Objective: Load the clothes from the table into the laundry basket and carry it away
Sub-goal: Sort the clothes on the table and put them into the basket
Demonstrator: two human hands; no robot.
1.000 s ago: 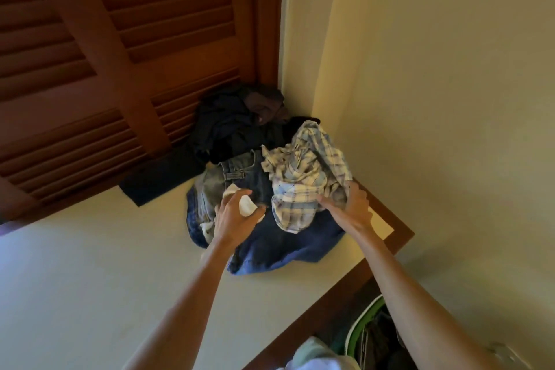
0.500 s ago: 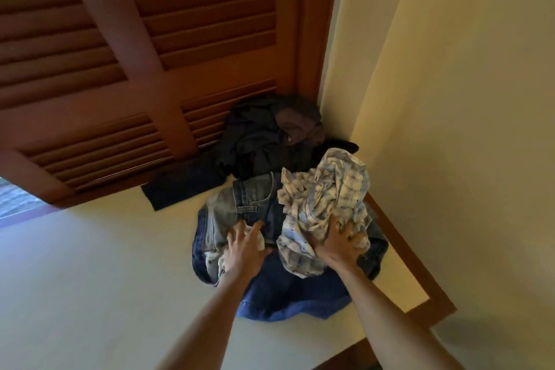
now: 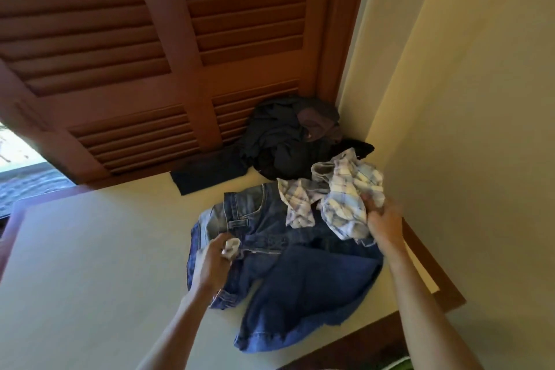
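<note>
A heap of clothes lies in the far right corner of the cream table [image 3: 90,249]. My right hand [image 3: 383,219] grips a crumpled plaid shirt [image 3: 339,198] at its right side. My left hand [image 3: 214,261] holds a small white cloth [image 3: 231,246] over the left edge of the blue jeans [image 3: 285,267], which spread flat toward the table's front. Behind them sits a bundle of dark clothes [image 3: 285,141], with a flat dark piece [image 3: 210,173] to its left. A sliver of green basket rim [image 3: 396,365] shows at the bottom edge.
Brown louvered shutters [image 3: 150,39] rise behind the table. A cream wall [image 3: 465,129] closes the right side. The table has a brown wooden border [image 3: 432,264] along its right edge. A window opening [image 3: 18,159] shows at far left.
The view has tipped up and left. My right hand has slid to the shirt's right side and bunched it there. My left hand has drawn back toward the jeans' left edge with the white cloth.
</note>
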